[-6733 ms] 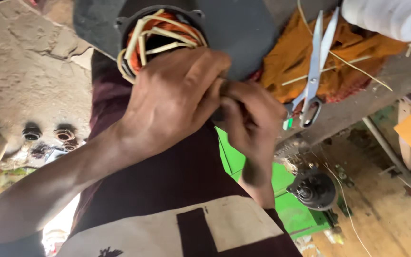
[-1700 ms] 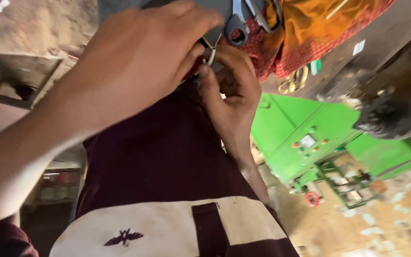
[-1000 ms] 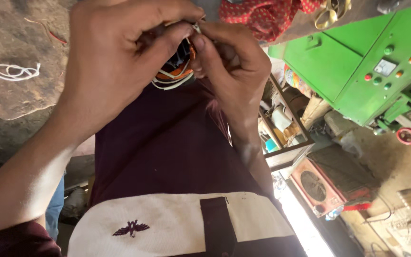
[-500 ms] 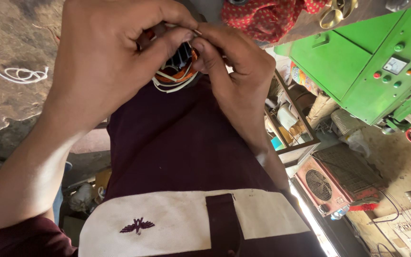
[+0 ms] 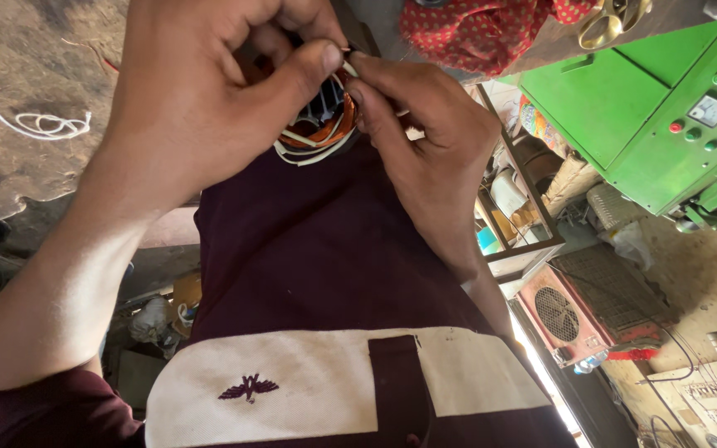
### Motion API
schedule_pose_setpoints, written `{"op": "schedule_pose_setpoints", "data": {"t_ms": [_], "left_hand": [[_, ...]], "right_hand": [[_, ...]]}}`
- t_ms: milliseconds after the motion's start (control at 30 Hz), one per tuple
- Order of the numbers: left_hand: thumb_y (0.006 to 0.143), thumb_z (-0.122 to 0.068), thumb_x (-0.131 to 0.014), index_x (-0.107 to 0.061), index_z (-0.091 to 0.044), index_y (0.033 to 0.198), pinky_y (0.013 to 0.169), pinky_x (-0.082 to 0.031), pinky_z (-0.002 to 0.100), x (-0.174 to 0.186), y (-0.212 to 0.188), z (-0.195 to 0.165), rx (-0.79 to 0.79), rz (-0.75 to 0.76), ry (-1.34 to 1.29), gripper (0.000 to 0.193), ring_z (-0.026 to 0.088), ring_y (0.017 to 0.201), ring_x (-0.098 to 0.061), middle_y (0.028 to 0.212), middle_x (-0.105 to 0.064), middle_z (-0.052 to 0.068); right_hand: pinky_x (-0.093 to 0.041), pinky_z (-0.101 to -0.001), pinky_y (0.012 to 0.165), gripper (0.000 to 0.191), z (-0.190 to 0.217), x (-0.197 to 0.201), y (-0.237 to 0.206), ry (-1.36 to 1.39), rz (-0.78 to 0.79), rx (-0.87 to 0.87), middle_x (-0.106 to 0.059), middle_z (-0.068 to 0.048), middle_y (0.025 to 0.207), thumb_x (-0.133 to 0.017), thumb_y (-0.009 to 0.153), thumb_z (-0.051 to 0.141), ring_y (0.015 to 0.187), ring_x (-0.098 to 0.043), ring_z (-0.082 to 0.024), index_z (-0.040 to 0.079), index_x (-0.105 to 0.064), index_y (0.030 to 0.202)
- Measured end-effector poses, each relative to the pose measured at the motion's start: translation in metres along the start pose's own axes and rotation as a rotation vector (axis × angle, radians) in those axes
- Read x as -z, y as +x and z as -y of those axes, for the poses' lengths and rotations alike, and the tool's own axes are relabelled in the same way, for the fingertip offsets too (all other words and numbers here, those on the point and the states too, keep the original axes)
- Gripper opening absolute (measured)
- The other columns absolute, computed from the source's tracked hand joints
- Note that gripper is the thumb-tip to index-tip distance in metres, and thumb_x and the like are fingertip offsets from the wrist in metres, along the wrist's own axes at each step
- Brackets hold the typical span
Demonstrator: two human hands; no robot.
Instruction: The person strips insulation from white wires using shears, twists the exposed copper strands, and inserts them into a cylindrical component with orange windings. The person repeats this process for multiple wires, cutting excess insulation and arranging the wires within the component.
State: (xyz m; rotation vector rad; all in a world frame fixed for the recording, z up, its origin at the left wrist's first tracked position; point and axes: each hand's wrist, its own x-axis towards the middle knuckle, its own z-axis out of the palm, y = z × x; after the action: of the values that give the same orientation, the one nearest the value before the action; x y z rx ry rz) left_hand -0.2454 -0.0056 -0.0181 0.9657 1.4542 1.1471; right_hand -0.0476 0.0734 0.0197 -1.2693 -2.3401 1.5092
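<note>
A motor stator (image 5: 323,119) with copper windings and pale insulating strips sits against my chest, mostly hidden behind my hands. My left hand (image 5: 209,91) covers its top and left side, with thumb and forefinger pinching a thin white strip (image 5: 348,68). My right hand (image 5: 429,133) meets it from the right, fingertips closed on the same strip just above the windings. Only a small arc of the winding and a few loose white strips show under my left thumb.
A worn workbench (image 5: 26,124) with a loose coil of white wire (image 5: 43,126) lies at the left. A red patterned cloth (image 5: 479,33) hangs at the top. A green control cabinet (image 5: 649,108) and a red box with a fan grille (image 5: 578,311) stand on the right.
The view has swung from scissors and an orange cloth to the green cabinet and floor. Both hands stayed on the stator, and the fingertips have closed tighter on the white strip.
</note>
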Motion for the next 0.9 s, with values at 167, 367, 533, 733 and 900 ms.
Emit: {"op": "schedule_pose_setpoints", "data": {"t_ms": [167,367,533,733,900], "left_hand": [[0.105,0.002,-0.067,-0.066,0.002,0.109,0.057,-0.049,0.021,0.001,-0.005,-0.006,0.078,-0.009,-0.038,0.004,0.008,0.075,-0.068,0.09,-0.069,0.007],[0.105,0.002,-0.075,-0.07,0.003,0.112,0.059,-0.051,0.026,-0.002,-0.012,0.001,-0.156,-0.085,0.242,0.008,0.016,0.074,-0.071,0.096,-0.074,0.012],[0.108,0.005,-0.07,-0.063,0.003,0.131,0.084,-0.063,0.022,-0.01,-0.022,0.011,-0.19,-0.139,0.103,0.024,0.017,0.106,-0.076,0.121,-0.072,0.013],[0.111,0.006,-0.074,-0.068,-0.001,0.125,0.086,-0.062,0.024,-0.013,-0.027,0.02,-0.213,-0.162,0.106,0.017,0.016,0.105,-0.077,0.118,-0.072,0.01],[0.107,0.008,-0.071,-0.066,0.001,0.128,0.092,-0.062,0.024,-0.01,-0.026,0.023,-0.33,-0.137,0.172,0.023,0.018,0.111,-0.074,0.122,-0.07,0.01]], "right_hand": [[-0.057,-0.0188,0.062,0.019,-0.006,-0.003,-0.002,0.007,-0.015,-0.074,-0.074,-0.009,0.112,-0.076,0.108,0.0,0.076,-0.073,-0.009,0.002,-0.072,0.126],[-0.058,-0.0188,0.062,0.017,-0.02,-0.009,-0.001,0.199,-0.006,-0.032,-0.072,-0.009,0.111,-0.074,0.111,0.001,0.077,-0.073,-0.008,0.0,-0.067,0.127],[-0.053,-0.0188,0.061,0.011,-0.023,-0.012,0.0,0.328,-0.032,-0.096,-0.07,-0.007,0.104,-0.071,0.114,0.001,0.071,-0.067,-0.007,-0.002,-0.069,0.125],[-0.054,-0.0185,0.064,0.009,-0.021,-0.01,0.001,0.287,-0.012,-0.097,-0.069,-0.007,0.108,-0.07,0.116,0.002,0.074,-0.067,-0.007,-0.002,-0.069,0.124],[-0.052,-0.0187,0.061,0.006,-0.026,-0.014,0.003,0.275,-0.033,-0.027,-0.069,-0.007,0.107,-0.07,0.115,0.001,0.072,-0.066,-0.006,-0.001,-0.069,0.121]]}}
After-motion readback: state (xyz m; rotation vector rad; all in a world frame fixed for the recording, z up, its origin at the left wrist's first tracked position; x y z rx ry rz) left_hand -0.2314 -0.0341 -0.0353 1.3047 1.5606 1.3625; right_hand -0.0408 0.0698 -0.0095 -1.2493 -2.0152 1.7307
